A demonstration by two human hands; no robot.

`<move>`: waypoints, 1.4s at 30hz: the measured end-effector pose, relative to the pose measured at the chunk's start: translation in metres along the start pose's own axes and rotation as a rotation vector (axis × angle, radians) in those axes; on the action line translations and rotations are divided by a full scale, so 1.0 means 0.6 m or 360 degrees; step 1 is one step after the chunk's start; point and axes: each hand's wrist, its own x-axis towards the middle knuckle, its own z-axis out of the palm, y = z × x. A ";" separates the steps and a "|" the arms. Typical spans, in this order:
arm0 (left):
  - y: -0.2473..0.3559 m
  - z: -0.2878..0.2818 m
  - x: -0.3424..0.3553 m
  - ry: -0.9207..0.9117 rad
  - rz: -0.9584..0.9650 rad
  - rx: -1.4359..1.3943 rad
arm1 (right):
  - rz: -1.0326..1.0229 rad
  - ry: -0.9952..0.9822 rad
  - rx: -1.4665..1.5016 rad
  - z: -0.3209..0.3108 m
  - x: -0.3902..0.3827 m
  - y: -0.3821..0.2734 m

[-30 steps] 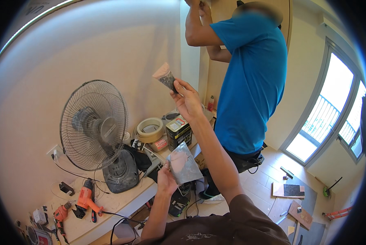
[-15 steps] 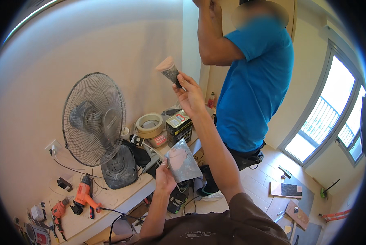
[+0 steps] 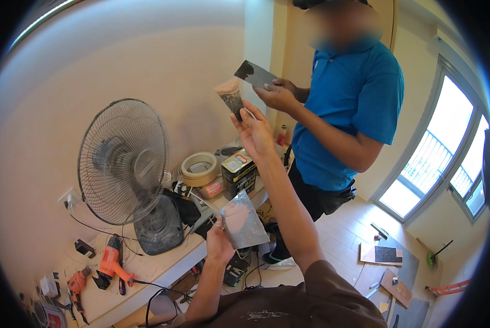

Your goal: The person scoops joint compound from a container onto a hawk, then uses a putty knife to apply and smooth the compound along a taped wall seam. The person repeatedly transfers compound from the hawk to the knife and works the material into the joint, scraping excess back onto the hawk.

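Observation:
Raised in front of the wall, my right hand (image 3: 254,130) is closed round the dark, smeared lower part of a putty knife (image 3: 232,102). Pink putty coats the knife's broad upper edge. Lower and nearer, my left hand (image 3: 219,243) grips one edge of a flat grey metal plate (image 3: 250,232), which carries a patch of pink putty (image 3: 235,217). Just beyond the knife, a co-worker's hands (image 3: 280,94) hold a dark flat sheet (image 3: 258,75) with a black smear; whether it touches the knife I cannot tell.
A co-worker in a blue shirt (image 3: 343,109) stands close at the right. On the bench (image 3: 163,268) are a dusty fan (image 3: 130,164), a rectangular can (image 3: 238,177), tape rolls (image 3: 198,167), an orange heat gun (image 3: 113,259) and a red drill (image 3: 78,281). Boards (image 3: 381,254) lie on the floor.
The co-worker has turned toward me and lowered both arms, bringing the dark sheet beside my putty knife. My own hands have barely moved, and both keep their hold.

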 end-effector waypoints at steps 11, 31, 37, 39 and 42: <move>-0.003 0.002 -0.010 -0.0082 -0.0003 0.0022 | -0.0062 0.0402 -0.0246 -0.037 -0.013 -0.009; -0.022 0.007 -0.011 -0.0034 -0.0034 0.0048 | 0.0078 -0.0418 0.0478 -0.174 0.016 -0.021; -0.019 0.033 -0.008 0.0053 0.0072 0.0123 | 0.0377 -0.0504 0.0884 -0.196 0.055 -0.064; -0.013 0.038 -0.012 0.0065 0.0128 0.0155 | 0.0494 -0.0275 0.0773 -0.160 0.073 -0.070; -0.007 0.050 -0.016 0.0010 0.0171 0.0121 | 0.0525 -0.0112 0.0677 -0.092 0.077 -0.079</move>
